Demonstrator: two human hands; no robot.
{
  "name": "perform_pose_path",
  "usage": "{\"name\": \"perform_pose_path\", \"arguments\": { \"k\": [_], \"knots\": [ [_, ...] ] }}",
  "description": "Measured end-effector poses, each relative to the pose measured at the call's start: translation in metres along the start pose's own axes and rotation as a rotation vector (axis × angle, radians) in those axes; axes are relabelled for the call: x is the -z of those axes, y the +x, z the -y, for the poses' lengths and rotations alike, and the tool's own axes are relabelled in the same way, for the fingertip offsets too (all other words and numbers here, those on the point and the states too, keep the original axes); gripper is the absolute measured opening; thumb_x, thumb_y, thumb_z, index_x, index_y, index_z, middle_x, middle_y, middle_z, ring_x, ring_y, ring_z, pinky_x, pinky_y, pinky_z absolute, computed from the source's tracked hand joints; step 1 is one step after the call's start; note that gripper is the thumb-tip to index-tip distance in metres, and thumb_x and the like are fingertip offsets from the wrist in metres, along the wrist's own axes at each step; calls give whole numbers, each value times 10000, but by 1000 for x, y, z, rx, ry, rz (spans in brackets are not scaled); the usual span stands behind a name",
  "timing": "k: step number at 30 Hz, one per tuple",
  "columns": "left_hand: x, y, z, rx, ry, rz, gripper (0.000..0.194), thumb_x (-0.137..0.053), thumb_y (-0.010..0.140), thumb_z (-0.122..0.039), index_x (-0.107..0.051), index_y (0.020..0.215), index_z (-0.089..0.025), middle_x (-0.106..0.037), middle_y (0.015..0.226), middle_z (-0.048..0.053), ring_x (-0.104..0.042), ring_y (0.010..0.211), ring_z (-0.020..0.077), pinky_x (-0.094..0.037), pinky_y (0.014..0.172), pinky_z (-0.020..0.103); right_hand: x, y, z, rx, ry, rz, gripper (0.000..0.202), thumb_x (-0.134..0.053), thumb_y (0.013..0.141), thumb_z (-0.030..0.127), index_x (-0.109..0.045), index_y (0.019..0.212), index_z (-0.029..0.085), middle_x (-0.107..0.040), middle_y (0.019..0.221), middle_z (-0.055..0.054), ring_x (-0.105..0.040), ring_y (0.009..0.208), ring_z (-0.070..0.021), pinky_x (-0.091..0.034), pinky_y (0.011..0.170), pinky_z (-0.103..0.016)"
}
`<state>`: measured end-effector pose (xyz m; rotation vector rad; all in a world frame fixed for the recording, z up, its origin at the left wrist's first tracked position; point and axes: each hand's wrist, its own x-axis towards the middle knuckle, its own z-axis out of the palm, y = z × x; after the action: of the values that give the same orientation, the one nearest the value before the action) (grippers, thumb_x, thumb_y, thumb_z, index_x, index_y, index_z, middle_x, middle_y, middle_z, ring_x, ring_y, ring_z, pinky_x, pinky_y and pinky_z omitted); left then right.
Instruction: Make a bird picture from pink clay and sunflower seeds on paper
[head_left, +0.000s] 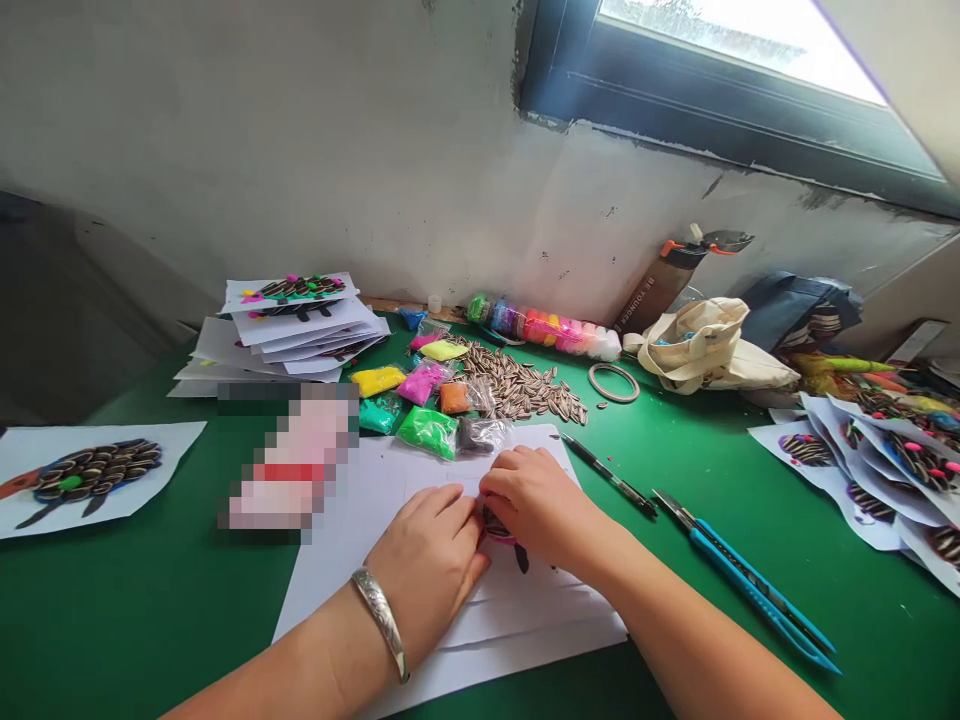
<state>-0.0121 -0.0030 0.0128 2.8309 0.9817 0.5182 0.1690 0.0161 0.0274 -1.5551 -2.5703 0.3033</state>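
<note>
A white paper sheet lies on top of others in front of me. On it is a small figure of striped sunflower seeds with a pink edge and a dark leg-like seed below, partly covered by my fingers. My left hand, with a silver bangle at the wrist, rests on the paper at the figure's left, fingers stretched out. My right hand bends over the figure from the right, fingertips pinched together on it. Whatever sits between those fingertips is hidden.
Bags of coloured clay and loose sunflower seeds lie beyond the paper. To the right are a black pen, a blue utility knife and a tape roll. Stacks of seed pictures flank the green table.
</note>
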Motion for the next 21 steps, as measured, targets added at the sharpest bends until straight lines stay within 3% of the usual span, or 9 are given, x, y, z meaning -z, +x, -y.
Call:
{"name": "perform_pose_path", "arguments": {
  "k": [9,14,21],
  "knots": [
    [-2,-1,-1,20,-16,9,146,-619,807,-165,-653,943,-123,-661,962,98,-575,1004,288,-505,884,465,8,1,7,-152,-3,18,179,-606,845,284,-592,698,181,-607,757,-21,-499,774,-164,-258,680,-291],
    [0,0,-2,44,-44,47,152,-624,818,-175,-657,958,-127,-646,956,90,-562,1013,276,-486,919,459,-1,3,8,-110,21,1,107,-594,828,203,-583,723,183,-606,741,-17,-489,774,-166,-254,673,-290],
    [2,1,-2,40,-58,62,161,-603,819,-150,-656,969,-128,-641,941,89,-563,991,269,-486,915,461,4,6,10,-198,303,-5,103,-537,779,129,-534,699,194,-574,689,24,-463,650,-114,-277,572,-228]
  ]
}}
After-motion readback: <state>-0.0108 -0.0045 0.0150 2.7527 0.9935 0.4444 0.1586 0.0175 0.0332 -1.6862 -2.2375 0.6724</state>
